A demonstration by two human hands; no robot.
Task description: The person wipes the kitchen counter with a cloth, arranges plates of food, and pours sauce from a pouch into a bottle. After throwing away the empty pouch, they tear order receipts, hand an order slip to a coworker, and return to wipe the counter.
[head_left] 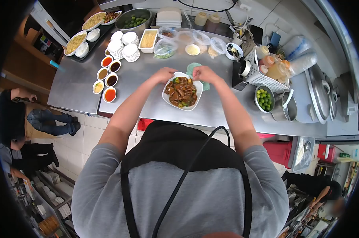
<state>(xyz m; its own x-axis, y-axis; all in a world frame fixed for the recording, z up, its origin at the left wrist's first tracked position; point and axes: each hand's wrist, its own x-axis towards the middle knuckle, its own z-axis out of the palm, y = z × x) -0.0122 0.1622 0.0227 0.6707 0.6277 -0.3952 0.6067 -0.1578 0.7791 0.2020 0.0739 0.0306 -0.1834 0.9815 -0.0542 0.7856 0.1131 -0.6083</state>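
Note:
A white square bowl (167, 98) of brown meat in sauce, with some green vegetables, sits on the steel counter in front of me. My left hand (165, 74) is at its upper left edge with the fingers closed; what they pinch is too small to make out. At the upper right rim is my right hand (201, 73), its fingers pressed together, and whatever is between them is hidden. A pale green cloth (193, 67) lies behind and beside the right hand, partly covered by it.
Small sauce bowls (110, 94) and stacked white dishes (130, 52) stand left on the counter (144, 107). Plastic bags (165, 47) lie behind. A white basket (277, 84) of bottles, a lime bowl (264, 98) and a pot (284, 107) are right. People stand at both sides.

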